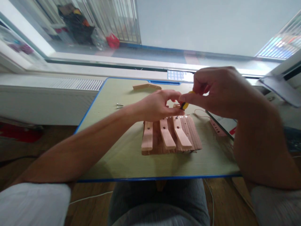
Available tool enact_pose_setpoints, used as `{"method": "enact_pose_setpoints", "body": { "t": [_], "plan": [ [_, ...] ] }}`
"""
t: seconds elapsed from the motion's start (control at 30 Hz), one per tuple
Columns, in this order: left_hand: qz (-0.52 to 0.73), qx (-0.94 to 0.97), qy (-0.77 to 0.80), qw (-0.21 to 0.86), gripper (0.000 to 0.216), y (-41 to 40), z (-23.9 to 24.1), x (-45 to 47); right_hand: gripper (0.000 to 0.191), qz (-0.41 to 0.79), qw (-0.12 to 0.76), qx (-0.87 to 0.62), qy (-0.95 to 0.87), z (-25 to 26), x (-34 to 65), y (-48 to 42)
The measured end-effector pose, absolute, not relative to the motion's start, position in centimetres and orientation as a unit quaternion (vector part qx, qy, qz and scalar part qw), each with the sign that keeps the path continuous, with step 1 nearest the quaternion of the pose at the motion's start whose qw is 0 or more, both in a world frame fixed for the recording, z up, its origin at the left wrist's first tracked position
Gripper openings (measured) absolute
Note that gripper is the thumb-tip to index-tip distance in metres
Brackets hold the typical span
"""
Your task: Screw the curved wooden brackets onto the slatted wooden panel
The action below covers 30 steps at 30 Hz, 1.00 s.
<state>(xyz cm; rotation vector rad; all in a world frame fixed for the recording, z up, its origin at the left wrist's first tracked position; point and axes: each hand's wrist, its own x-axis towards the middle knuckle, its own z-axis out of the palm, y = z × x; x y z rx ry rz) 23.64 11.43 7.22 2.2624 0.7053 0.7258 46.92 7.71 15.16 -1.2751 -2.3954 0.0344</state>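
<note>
A slatted wooden assembly [188,133] lies on the small table [122,157], with three pale wooden strips [166,138] laid across its top. My right hand [216,91] is closed on a small yellow-handled screwdriver [185,105], its tip pointing down at the far end of the strips. My left hand [156,105] reaches in from the left, its fingers pinched together right beside the tool's tip above the assembly. What they pinch is too small to make out.
A loose wooden piece [146,87] lies at the table's far edge. Small metal screws [119,106] sit at the left. A pink strip with holes [217,128] and printed paper [225,124] lie to the right. A window sill and radiator run behind the table.
</note>
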Motion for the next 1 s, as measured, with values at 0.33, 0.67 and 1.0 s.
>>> {"method": "enact_pose_setpoints", "body": {
  "t": [0.33,0.67,1.0],
  "plan": [
    [0.274,0.865,0.256,0.333,0.024,12.0,7.0,23.4,0.023,0.098,0.185,-0.397,-0.893,16.2,48.0,7.3],
    [0.248,0.879,0.259,0.314,0.028,11.7,7.3,23.3,0.009,0.071,0.194,-0.421,-0.883,16.0,47.6,7.1],
    [0.266,0.872,0.280,0.302,0.028,11.6,7.4,23.6,0.048,-0.001,0.207,-0.450,-0.869,15.0,46.7,7.7]
  ]
}}
